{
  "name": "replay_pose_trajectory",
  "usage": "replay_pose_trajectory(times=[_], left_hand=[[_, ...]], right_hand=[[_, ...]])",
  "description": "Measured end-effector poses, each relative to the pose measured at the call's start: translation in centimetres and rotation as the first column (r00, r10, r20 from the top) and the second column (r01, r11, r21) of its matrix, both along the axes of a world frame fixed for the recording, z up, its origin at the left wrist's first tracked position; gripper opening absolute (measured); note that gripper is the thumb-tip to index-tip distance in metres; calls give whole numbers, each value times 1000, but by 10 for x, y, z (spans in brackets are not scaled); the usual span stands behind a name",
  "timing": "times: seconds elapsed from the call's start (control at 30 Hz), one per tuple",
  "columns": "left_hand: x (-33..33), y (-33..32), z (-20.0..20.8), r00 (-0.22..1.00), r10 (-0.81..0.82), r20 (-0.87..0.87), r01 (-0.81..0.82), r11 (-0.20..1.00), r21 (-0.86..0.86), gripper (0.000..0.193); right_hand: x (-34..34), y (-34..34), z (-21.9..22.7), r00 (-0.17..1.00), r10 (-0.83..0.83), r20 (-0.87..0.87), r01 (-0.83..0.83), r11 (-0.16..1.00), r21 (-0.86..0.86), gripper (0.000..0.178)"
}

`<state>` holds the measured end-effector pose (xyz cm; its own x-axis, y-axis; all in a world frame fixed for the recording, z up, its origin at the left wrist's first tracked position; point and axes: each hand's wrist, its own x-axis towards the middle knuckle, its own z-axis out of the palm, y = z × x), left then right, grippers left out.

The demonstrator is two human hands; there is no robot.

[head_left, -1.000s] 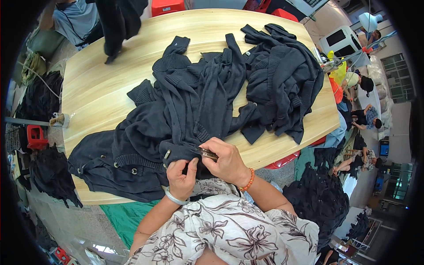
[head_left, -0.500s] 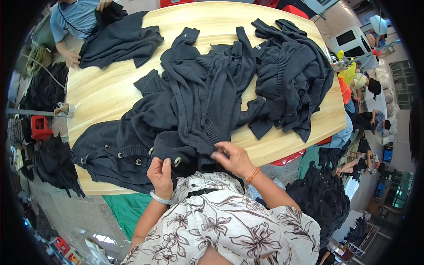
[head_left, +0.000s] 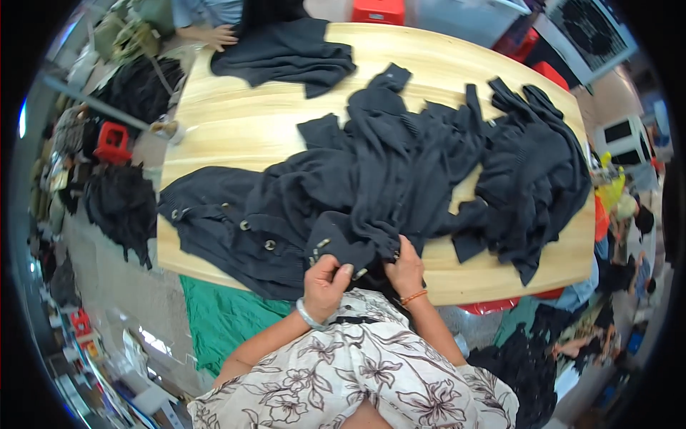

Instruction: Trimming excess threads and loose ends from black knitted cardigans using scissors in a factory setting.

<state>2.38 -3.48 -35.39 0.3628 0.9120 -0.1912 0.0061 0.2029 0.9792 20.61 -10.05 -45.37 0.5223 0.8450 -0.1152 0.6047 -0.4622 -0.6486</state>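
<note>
A dark knit cardigan (head_left: 343, 236) with buttons along its edge lies at the table's near side, its front part drawn up to my body. My left hand (head_left: 326, 288) is closed in a pinch on the buttoned edge, thumb on top. Close to its right, my right hand (head_left: 406, 272) grips the same cardigan, fingers partly hidden by the knit. More dark buttoned knitwear (head_left: 236, 229) spreads to the left. Beyond my hands, other dark knit garments (head_left: 386, 143) lie in a loose heap, with a second heap (head_left: 532, 179) at the right.
The pale wooden table (head_left: 236, 129) has curved-looking edges. At the far left, a co-worker's hand (head_left: 221, 37) rests by a dark garment (head_left: 293, 57). Red stools (head_left: 113, 141), dark piles (head_left: 121, 200) and green sheeting (head_left: 229, 314) lie around the table.
My right hand, loosely curled before, has closed on the cardigan. Both hands have come closer together, and the buttoned edge is bunched between them. The whole view has shifted, with the table lower and further right.
</note>
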Motion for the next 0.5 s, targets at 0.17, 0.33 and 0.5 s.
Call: replay_pose_trajectory(times=[0.17, 0.33, 0.5], left_hand=[[-12, -3, -2, 999, -13, 39, 11, 999, 47, 24], [-30, -6, -21, 990, -8, 137, 11, 1000, -18, 25], [-30, -7, -2, 965, -189, 180, 219, 962, -164, 24]], right_hand=[[47, 10, 12, 921, 94, -379, -73, 995, 68, 23], [97, 49, 84, 464, 131, -876, 169, 958, 233, 25], [119, 146, 156, 596, 388, -703, 91, 837, 539, 30]])
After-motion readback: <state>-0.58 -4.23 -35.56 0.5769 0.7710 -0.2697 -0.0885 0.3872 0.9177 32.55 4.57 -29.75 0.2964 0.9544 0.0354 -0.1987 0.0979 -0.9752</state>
